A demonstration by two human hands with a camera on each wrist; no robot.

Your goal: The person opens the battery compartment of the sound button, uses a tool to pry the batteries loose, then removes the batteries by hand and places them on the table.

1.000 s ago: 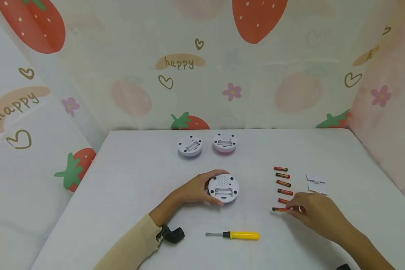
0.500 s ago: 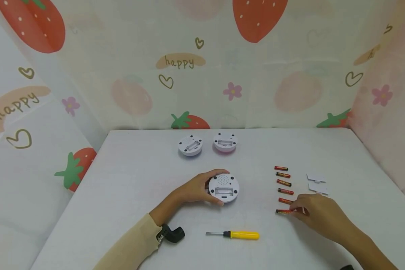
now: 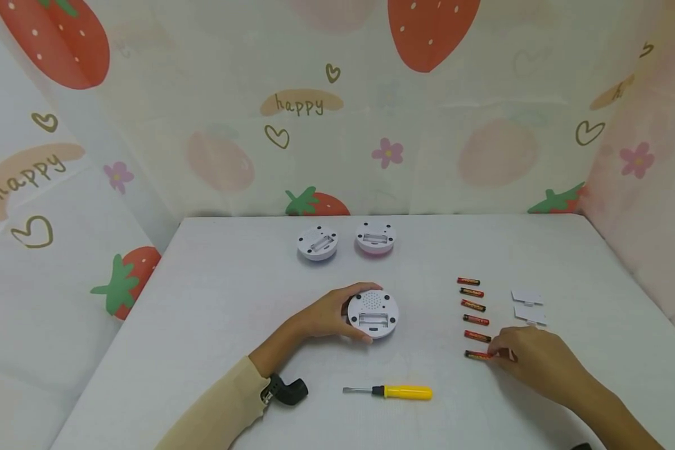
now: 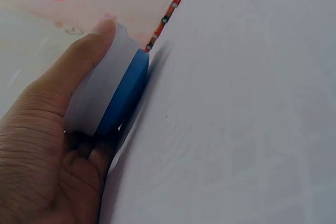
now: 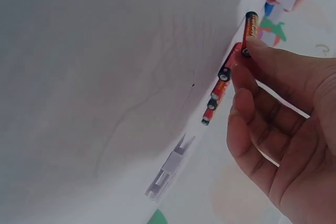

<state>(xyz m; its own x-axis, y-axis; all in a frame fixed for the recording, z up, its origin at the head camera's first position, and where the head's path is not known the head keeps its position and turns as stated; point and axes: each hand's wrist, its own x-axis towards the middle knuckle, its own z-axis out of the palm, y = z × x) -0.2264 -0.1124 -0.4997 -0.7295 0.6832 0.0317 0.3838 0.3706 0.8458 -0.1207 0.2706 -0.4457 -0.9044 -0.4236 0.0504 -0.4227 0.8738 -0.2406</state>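
My left hand (image 3: 325,315) grips a round white device (image 3: 372,302) from its left side, thumb along the near edge. The device lies with its battery slot facing up, and its blue underside (image 4: 126,90) shows in the left wrist view. Farther right, my right hand (image 3: 531,357) pinches one end of a red and black battery (image 3: 475,355) between thumb and fingertips. This battery is at the near end of a column of similar batteries (image 3: 475,320). In the right wrist view the pinched battery (image 5: 252,23) stands out from the others, its lower end covered by the thumb.
Two more white round devices (image 3: 317,242) lie slot-up near the table's back edge. A screwdriver (image 3: 407,392) with a yellow handle lies in front of the held device. Small white covers (image 3: 530,313) sit beyond my right hand. A patterned cloth (image 3: 427,156) hangs behind the table.
My right hand has shifted slightly right and toward me, bringing the pinched battery along. The left hand and the device stay in place.
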